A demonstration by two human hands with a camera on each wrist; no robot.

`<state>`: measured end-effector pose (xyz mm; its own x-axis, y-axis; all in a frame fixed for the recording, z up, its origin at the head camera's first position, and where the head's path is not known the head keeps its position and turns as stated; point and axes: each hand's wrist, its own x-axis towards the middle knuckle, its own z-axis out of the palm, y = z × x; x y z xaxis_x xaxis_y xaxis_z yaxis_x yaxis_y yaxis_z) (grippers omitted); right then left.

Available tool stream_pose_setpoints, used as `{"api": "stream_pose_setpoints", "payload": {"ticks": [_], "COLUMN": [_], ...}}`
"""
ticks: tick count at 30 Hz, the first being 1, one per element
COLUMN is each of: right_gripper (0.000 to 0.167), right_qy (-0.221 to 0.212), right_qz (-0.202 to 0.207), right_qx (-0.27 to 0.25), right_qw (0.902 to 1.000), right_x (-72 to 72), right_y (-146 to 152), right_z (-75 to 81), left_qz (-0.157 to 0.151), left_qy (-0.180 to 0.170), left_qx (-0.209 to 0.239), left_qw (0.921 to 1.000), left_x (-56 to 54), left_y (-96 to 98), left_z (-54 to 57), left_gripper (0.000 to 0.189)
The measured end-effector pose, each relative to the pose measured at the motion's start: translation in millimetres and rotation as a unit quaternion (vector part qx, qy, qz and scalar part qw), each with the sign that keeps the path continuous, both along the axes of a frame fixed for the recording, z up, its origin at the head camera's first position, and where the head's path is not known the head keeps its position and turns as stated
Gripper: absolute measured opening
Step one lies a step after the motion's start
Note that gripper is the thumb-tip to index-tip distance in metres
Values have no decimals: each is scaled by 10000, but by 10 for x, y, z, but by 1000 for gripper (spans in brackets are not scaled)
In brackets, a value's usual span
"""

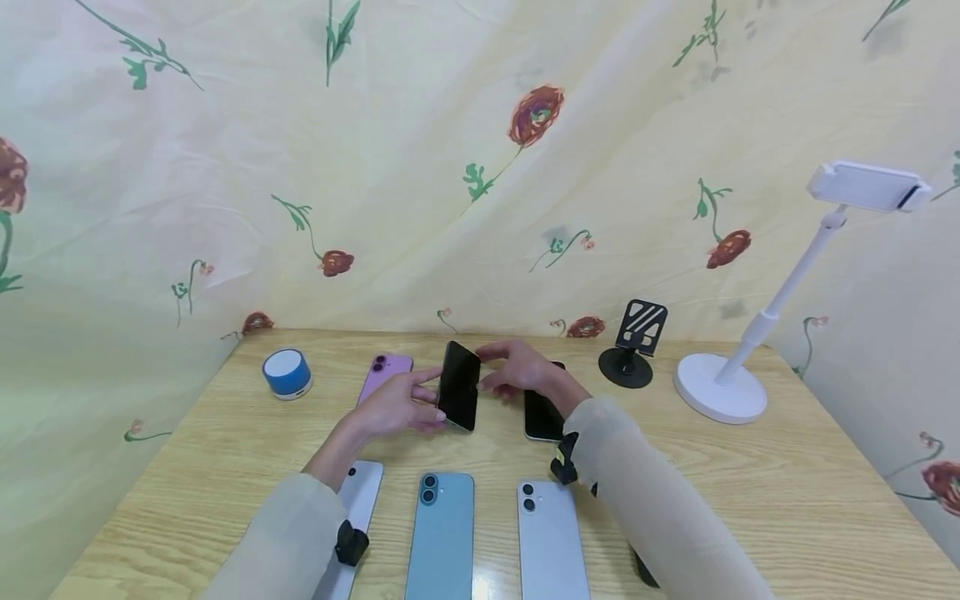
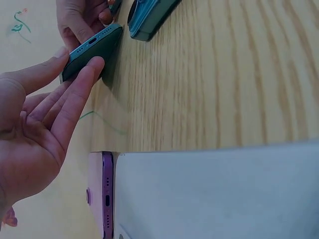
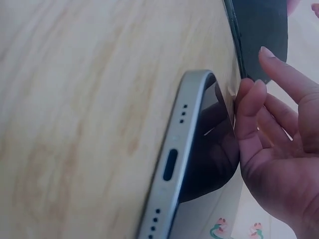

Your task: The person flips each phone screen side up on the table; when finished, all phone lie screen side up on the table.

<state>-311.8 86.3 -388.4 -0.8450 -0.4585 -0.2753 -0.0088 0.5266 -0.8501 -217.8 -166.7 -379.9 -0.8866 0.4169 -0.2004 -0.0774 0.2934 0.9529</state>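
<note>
Tilted up off the wooden table, a phone with a dark screen (image 1: 459, 386) stands between my two hands. My left hand (image 1: 401, 404) pinches its lower left edge, thumb on one face and fingers on the other, as the left wrist view shows. At the phone's right edge is my right hand (image 1: 519, 367), its fingertips right at the edge and not wrapped around it. Below that hand a second phone (image 1: 542, 417) lies screen up, partly hidden by the right wrist. Behind my left hand lies a purple phone (image 1: 392, 364), back up.
Along the near side lie a pale phone (image 1: 365, 483), a blue phone (image 1: 441, 533) and a whitish phone (image 1: 553, 533), backs up. A dark object (image 1: 643, 571) shows under the right sleeve. Farther back stand a blue-and-white cylinder (image 1: 287, 375), a black phone stand (image 1: 626, 367) and a tall white stand (image 1: 712, 396).
</note>
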Motion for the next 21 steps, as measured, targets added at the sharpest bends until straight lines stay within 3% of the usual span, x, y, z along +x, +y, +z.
{"api": "stream_pose_setpoints", "payload": {"ticks": [10, 16, 21], "right_gripper": [78, 87, 88], "right_qy": [550, 953, 949], "right_qz": [291, 424, 456], "right_qx": [826, 1016, 1108], "right_qw": [9946, 9893, 9883], "right_x": [25, 26, 40], "right_y": [-45, -103, -110], "right_z": [-3, -51, -32], "left_qz": [122, 228, 237], "left_qy": [65, 105, 236], "left_qx": [-238, -401, -687], "left_qw": [9996, 9989, 9971], "left_x": [-7, 15, 17], "left_y": [-13, 0, 5], "left_z": [-28, -29, -18], "left_gripper": [88, 88, 87]}}
